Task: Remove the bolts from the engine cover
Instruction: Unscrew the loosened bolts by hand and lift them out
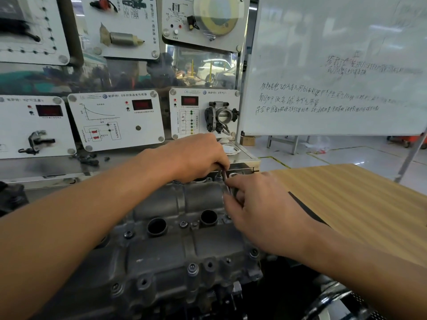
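A whiteboard point(335, 65) covered in handwriting fills the upper right. To its left, a wall of white training panels point(115, 121) carries diagrams, red displays and mounted car parts. Below the whiteboard, a striped wooden surface point(351, 204) runs along the right. The grey cast-metal engine cover point(184, 245) lies in the lower middle, just left of that wood, and stretches from the near edge away toward the panels. Two dark round wells point(157, 226) are sunk into its top. Both forearms reach over the cover to its far end. The left hand point(196, 158) has its fingers curled down around the upper part of a thin metal tool point(225, 181) that stands at the cover's far right corner. The right hand point(261, 211) comes in from the right, forefinger and thumb closing on the tool's lower end, though blur there hides the exact contact. Several bolts point(193, 269) are seated in the cover, along its near edge, at its right corner and beside the wells.
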Demonstrator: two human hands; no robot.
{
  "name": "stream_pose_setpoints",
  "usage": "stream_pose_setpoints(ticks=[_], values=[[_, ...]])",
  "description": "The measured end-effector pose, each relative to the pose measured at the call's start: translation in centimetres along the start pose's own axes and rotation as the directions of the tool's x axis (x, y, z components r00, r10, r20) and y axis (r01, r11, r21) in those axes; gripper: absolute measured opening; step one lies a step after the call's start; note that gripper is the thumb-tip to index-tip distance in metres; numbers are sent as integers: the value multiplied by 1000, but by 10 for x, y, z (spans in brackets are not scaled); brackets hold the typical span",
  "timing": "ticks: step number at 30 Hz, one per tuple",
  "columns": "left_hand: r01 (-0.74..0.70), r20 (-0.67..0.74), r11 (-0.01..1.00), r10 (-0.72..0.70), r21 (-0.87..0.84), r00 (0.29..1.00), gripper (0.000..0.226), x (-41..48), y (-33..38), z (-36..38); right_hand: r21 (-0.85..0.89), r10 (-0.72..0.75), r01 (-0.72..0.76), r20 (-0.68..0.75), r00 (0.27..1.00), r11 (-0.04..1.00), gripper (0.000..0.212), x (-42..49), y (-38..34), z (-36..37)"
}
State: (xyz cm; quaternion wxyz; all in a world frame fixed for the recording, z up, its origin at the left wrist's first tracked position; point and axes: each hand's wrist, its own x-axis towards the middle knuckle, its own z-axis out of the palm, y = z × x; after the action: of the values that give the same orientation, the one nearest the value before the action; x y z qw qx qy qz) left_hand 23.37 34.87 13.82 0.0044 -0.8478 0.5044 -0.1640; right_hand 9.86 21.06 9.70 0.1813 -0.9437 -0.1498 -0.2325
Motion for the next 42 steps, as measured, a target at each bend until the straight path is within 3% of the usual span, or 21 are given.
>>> stream_pose_setpoints(ticks=[6, 13, 25, 42], values=[[6, -72, 998, -11, -59, 997, 21, -1, -2, 5, -13, -12, 12, 3, 1000, 1000, 31, -1, 2, 1], [45, -58, 991, -52, -124, 997, 21, -4, 0, 6, -57, -14, 17, 47, 999, 998, 36, -1, -1, -1], [89, -63, 978, -103, -190, 993, 22, -10, 3, 12, -26, 40, -39, 53, 998, 999, 17, -4, 8, -8], [156, -89, 979, -168, -134, 982, 22, -10, 12, 18, -141, -154, 176, 153, 976, 974, 15, -1, 30, -20]])
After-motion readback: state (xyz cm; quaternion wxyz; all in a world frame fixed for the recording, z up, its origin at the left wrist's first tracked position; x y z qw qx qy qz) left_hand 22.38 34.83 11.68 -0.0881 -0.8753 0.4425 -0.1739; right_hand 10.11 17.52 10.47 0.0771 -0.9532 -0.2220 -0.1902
